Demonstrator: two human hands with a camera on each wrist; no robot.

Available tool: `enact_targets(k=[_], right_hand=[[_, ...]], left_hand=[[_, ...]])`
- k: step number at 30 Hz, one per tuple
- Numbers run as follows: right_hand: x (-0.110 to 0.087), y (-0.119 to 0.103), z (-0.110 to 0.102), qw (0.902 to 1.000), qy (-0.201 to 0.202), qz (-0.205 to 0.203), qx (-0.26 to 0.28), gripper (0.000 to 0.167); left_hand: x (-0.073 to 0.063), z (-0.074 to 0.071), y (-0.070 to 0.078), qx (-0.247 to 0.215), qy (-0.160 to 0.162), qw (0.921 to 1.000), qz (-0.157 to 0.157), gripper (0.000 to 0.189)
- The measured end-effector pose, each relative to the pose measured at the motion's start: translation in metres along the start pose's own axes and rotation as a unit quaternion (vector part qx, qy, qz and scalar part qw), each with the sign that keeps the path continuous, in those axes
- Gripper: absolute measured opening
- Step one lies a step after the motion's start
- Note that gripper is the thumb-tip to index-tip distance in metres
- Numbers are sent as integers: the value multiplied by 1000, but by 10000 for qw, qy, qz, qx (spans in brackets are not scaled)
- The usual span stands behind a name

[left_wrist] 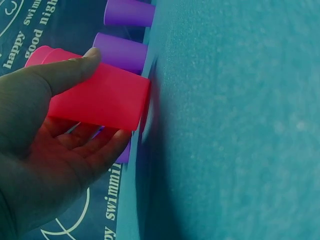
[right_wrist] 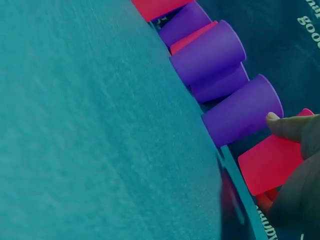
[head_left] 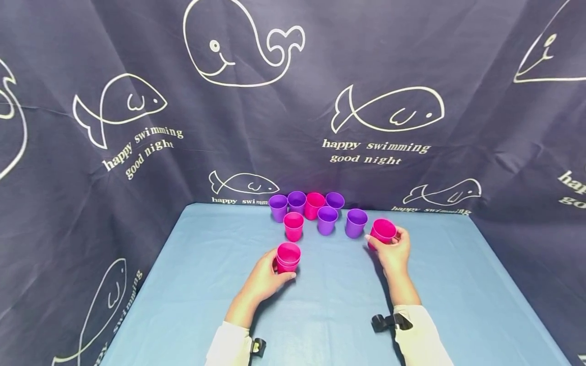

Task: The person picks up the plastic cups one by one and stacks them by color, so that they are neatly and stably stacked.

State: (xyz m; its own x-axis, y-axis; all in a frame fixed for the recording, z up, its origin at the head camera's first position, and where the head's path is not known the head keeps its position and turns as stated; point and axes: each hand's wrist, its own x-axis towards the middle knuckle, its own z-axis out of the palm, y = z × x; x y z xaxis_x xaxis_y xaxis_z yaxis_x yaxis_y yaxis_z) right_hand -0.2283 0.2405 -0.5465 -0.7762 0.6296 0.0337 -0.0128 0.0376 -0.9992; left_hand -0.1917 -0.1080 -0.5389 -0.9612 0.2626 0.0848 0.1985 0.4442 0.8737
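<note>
My left hand [head_left: 266, 277] grips a stack of pink cups [head_left: 288, 259], one nested in another with two rims showing, near the middle of the table. In the left wrist view the thumb lies along one side of the stack [left_wrist: 102, 97] and the fingers along the other. On the right, my right hand [head_left: 394, 252] holds a single pink cup [head_left: 383, 231] between thumb and fingers. In the right wrist view this cup [right_wrist: 272, 162] is tilted beside a purple cup [right_wrist: 242, 112]. Part of it is hidden by the hand.
Several purple cups [head_left: 327, 221] stand upright toward the back of the blue table [head_left: 206, 284]. Among them are a pink cup [head_left: 314, 206] at the rear and another pink cup [head_left: 293, 226] in front. A dark printed cloth [head_left: 293, 127] hangs behind the table.
</note>
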Motion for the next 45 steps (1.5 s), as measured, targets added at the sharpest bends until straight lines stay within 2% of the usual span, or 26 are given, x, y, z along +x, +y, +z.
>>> enact_targets(k=[8, 17, 27, 32, 39, 45], right_hand=[[-14, -7, 8, 9999, 13, -141, -12, 69], [-38, -19, 19, 9990, -222, -336, -173, 69], [-62, -38, 36, 9947, -911, -467, -23, 72], [-68, -41, 42, 9925, -1076, -559, -159, 73], [-74, -46, 50, 9890, -1367, -556, -31, 72], [-81, -52, 56, 9824, -1625, -869, -292, 72]], left_hand=[[-2, -2, 2, 225, 62, 9997, 53, 59], [-4, -1, 4, 216, 76, 9997, 76, 58], [-3, 2, 5, 302, 140, 9992, 228, 58], [-3, 2, 4, 435, 155, 9983, 352, 59], [-4, 2, 4, 313, 206, 9987, 359, 63], [-4, 2, 7, 311, 266, 9983, 408, 66]])
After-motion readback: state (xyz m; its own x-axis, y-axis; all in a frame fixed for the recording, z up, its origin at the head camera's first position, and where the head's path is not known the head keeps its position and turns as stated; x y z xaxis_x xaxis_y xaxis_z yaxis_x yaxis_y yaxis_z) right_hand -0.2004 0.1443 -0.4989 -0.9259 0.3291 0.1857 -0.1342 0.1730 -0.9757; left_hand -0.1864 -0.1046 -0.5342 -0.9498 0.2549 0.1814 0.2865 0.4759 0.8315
